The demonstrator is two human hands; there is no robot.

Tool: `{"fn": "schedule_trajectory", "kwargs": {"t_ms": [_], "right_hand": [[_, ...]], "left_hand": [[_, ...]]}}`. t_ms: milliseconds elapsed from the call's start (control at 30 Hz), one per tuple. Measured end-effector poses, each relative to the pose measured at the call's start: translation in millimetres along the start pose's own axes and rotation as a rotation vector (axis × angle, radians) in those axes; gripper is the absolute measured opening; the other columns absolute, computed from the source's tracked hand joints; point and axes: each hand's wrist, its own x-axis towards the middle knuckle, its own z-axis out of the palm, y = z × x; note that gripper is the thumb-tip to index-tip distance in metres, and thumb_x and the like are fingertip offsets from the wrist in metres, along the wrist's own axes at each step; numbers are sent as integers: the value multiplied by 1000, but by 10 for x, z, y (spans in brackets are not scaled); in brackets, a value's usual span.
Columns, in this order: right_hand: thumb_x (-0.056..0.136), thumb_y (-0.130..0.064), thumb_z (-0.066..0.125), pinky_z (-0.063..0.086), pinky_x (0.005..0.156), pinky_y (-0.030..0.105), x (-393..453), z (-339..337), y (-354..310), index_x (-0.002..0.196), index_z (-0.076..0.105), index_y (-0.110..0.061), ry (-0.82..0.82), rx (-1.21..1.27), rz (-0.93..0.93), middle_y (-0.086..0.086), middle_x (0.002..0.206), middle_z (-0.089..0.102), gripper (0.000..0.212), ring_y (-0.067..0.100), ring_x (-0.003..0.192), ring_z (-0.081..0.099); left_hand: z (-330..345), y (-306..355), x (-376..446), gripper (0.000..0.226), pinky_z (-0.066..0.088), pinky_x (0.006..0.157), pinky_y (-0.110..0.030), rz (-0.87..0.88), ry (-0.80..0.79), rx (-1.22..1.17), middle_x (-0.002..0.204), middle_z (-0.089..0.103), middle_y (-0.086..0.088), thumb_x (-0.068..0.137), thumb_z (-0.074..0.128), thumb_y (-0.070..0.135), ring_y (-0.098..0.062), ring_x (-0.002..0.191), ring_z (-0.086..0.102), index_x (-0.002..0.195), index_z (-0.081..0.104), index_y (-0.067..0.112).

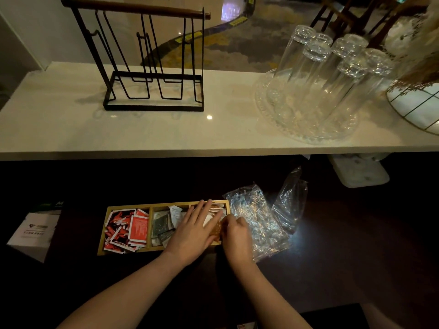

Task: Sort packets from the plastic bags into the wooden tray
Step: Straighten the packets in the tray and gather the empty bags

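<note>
A wooden tray (128, 207) with three compartments lies on a dark lower counter. Red packets (127, 230) fill its left compartment; grey and white packets (164, 224) fill the middle one. My left hand (194, 230) lies flat with straight fingers over the right compartment, pressing on white and orange-brown packets (216, 230) there. My right hand (236, 236) is at the tray's right end, its fingers curled on the edge of the orange-brown packets. Two crumpled clear plastic bags (259, 219) lie just right of the tray.
A white raised shelf (166, 131) above carries a black wire rack (154, 67), upturned glasses on a glass dish (332, 74) and a white gold-lined vase (418, 108). A white box (33, 231) sits left of the tray. A white object (361, 172) lies under the shelf.
</note>
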Motion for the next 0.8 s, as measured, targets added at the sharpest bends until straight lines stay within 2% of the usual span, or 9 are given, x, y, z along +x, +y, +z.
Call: {"fn": "schedule_trajectory", "kwargs": {"t_ms": [67, 167, 233, 300, 400, 500, 633, 733, 800], "right_hand": [[85, 0, 57, 43, 55, 26, -13, -37, 17, 107, 54, -9, -32, 14, -13, 10, 92, 59, 24, 16, 65, 46], [87, 1, 54, 49, 62, 31, -90, -140, 75, 100, 57, -10, -24, 123, -84, 6, 89, 60, 17, 19, 74, 53], [86, -6, 58, 50, 64, 30, -150, -196, 115, 100, 57, -12, -11, 120, -136, 1, 99, 55, 15, 17, 78, 56], [84, -17, 65, 48, 64, 26, -149, -215, 133, 102, 55, -16, -18, 84, -165, -4, 102, 49, 21, 13, 81, 53], [77, -26, 73, 45, 68, 24, -72, -167, 89, 98, 55, -18, -58, 17, -263, -4, 96, 55, 29, 12, 84, 51], [76, -24, 73, 43, 66, 27, 12, -147, 60, 92, 51, -18, -79, -18, -262, 0, 89, 61, 28, 17, 85, 54], [73, -19, 75, 49, 69, 30, 55, -172, 72, 104, 50, -16, -62, -36, -321, 1, 100, 60, 39, 18, 87, 57], [72, -13, 76, 50, 58, 29, 56, -143, 56, 98, 51, -17, -51, -153, -364, 2, 86, 66, 36, 20, 74, 62], [71, -9, 74, 48, 53, 28, 84, -137, 63, 93, 52, -17, -59, -186, -369, 2, 79, 66, 32, 20, 67, 63]], "left_hand": [[1, 32, 28, 80, 36, 109, -49, -16, -7, -6, 153, 32, -16, 81, 66, 44, -33, 140, 31, 146, 25, 24], [2, 96, 46, 77, 34, 109, -48, -54, -30, -29, 151, 35, -16, 77, 70, 42, -33, 139, 32, 143, 34, 25], [-8, 112, 81, 74, 29, 111, -48, -83, -22, -94, 153, 33, -14, 77, 71, 38, -32, 142, 28, 141, 37, 29], [-3, 100, 116, 72, 21, 115, -48, -81, -17, -163, 156, 26, -11, 80, 69, 36, -31, 145, 18, 142, 32, 31], [-5, 48, 74, 68, 13, 119, -50, -35, -25, -211, 157, 21, -7, 88, 59, 32, -26, 147, 7, 146, 24, 26], [-56, -30, 17, 62, -6, 116, -35, 1, -23, -279, 159, 12, -2, 93, 43, 28, -17, 147, -2, 149, 16, 21], [-17, -136, -28, 59, 6, 113, -37, 68, -46, -171, 159, 15, -4, 93, 32, 36, -19, 147, 3, 148, 17, 19], [18, -49, -35, 59, 20, 110, -42, 38, -40, -71, 152, 35, -8, 89, 47, 35, -25, 144, 23, 142, 31, 16], [30, 14, -26, 60, 17, 113, -44, 7, -37, -68, 154, 32, -8, 89, 47, 34, -25, 144, 17, 143, 30, 15]]}}
